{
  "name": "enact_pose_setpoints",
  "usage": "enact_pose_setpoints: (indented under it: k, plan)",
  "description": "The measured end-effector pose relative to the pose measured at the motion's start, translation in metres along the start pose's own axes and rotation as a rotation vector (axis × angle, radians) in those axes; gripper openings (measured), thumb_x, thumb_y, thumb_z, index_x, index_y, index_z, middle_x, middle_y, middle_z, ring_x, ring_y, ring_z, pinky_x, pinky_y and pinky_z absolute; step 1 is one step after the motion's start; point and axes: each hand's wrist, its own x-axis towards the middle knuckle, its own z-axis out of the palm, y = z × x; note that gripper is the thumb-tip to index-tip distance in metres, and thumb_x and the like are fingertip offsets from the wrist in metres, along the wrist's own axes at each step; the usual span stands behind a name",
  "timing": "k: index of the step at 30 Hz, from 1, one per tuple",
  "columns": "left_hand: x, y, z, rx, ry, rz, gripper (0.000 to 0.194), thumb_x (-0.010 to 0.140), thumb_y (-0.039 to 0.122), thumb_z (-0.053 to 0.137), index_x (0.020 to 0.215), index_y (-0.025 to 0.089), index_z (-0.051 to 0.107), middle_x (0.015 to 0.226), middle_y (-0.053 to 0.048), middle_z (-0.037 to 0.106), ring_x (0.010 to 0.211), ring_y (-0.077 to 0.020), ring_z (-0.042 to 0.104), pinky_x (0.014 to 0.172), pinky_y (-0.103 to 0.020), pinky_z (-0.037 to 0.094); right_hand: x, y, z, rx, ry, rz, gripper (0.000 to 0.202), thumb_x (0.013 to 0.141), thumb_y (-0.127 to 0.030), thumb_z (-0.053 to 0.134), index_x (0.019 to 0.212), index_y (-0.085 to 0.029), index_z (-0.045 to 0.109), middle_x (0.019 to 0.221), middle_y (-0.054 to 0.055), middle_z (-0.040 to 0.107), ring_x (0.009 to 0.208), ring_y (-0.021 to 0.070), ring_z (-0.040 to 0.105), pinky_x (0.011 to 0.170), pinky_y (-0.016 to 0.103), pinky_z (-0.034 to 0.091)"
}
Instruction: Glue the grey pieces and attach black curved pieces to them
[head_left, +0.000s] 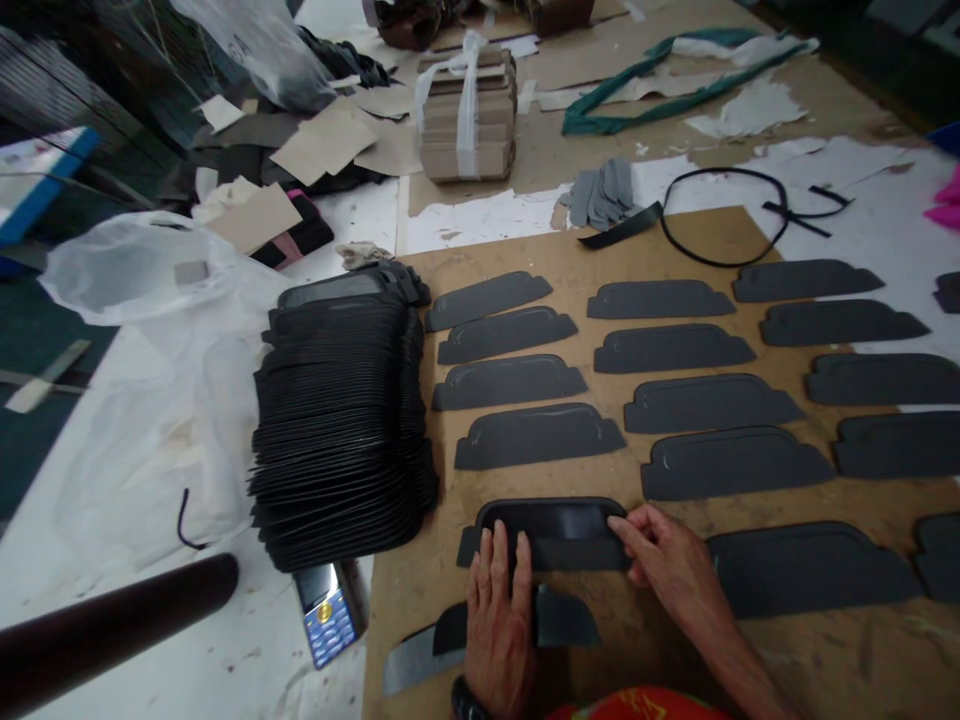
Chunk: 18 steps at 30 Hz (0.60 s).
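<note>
A dark shaped piece (pixel 555 553) lies on the brown board (pixel 405 600), with a glossy black strip (pixel 562 517) along its upper part. My left hand (pixel 501 610) rests flat on the left part of both, fingers stretched out. At their right end, my right hand (pixel 664 555) pinches the edge of the strip between thumb and forefinger. Beneath and beside my left hand lie loose glossy black pieces (pixel 564 618) and a grey one (pixel 420 660). Rows of similar dark shaped pieces (pixel 540 436) lie flat beyond my hands.
A long stack of black pieces (pixel 337 430) stands left of the board, near a blue phone (pixel 326 615). A dark rounded bar (pixel 120 625) juts in at lower left. Plastic bags (pixel 172 400), a tied brown bundle (pixel 469 120) and a black cord loop (pixel 724 262) lie around.
</note>
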Motion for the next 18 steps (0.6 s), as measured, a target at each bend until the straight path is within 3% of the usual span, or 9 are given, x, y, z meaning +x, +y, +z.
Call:
enact_pose_setpoints:
  k: [9, 13, 18]
  plan:
    - [0.0, 0.001, -0.001, 0.061, 0.033, -0.001, 0.076, 0.068, -0.006, 0.035, 0.139, 0.017, 0.021, 0.144, -0.014, 0.03, 0.134, -0.0276, 0.018, 0.098, -0.042, 0.039, 0.001, 0.0, 0.002, -0.111, 0.027, -0.031, 0.028, 0.076, -0.048, 0.047, 0.06, -0.024, 0.047, 0.044, -0.007, 0.054, 0.037, 0.0134, 0.057, 0.045, 0.024, 0.039]
    - [0.005, -0.005, -0.009, 0.04, 0.007, 0.012, 0.081, 0.062, -0.007, 0.035, 0.138, 0.015, 0.024, 0.142, -0.012, 0.034, 0.131, -0.0257, 0.027, 0.096, -0.041, 0.042, -0.002, -0.004, 0.003, -0.163, 0.091, -0.086, 0.026, 0.077, -0.046, 0.047, 0.062, -0.025, 0.045, 0.043, -0.007, 0.053, 0.038, 0.0137, 0.055, 0.047, 0.025, 0.038]
    - [0.013, -0.01, -0.013, 0.032, 0.023, -0.022, 0.072, 0.07, -0.004, 0.037, 0.136, 0.024, 0.031, 0.135, -0.009, 0.044, 0.123, -0.0252, 0.039, 0.092, -0.042, 0.043, -0.001, -0.003, 0.006, -0.094, 0.141, -0.089, 0.019, 0.077, -0.043, 0.047, 0.073, -0.024, 0.042, 0.053, -0.005, 0.057, 0.039, 0.014, 0.057, 0.046, 0.025, 0.04]
